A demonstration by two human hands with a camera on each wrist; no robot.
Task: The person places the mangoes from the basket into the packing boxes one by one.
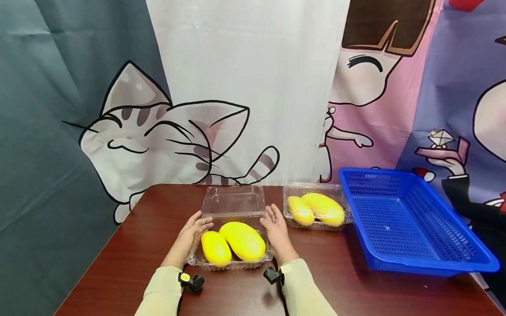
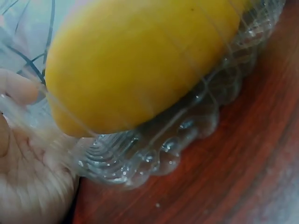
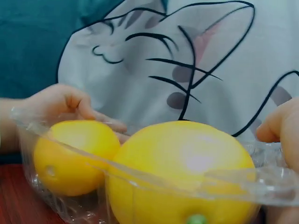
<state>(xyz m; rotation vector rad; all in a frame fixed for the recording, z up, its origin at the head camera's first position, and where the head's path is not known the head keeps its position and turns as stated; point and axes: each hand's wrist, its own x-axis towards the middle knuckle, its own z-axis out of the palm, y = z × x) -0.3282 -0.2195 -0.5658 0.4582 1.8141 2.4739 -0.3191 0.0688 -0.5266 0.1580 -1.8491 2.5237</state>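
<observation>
A clear plastic clamshell box (image 1: pixel 209 264) stands on the table with its lid (image 1: pixel 234 199) tipped back, away from the person. Inside lie two yellow mangoes, a smaller one (image 1: pixel 216 248) on the left and a larger one (image 1: pixel 242 241) on the right. My left hand (image 1: pixel 193 231) is at the left side of the box, palm beside the wall and fingers reaching over the rim. At the opposite side, my right hand (image 1: pixel 276 232) has its fingers extended upward near the back right corner. The left wrist view shows a mango (image 2: pixel 135 65) through the clear wall.
To the right, a second clear box (image 1: pixel 317 225) holds two yellow mangoes. Beside it sits a large blue plastic basket (image 1: pixel 429 265) on the brown table (image 1: pixel 134 247). A cloth with cartoon prints (image 1: pixel 242 56) hangs behind the table.
</observation>
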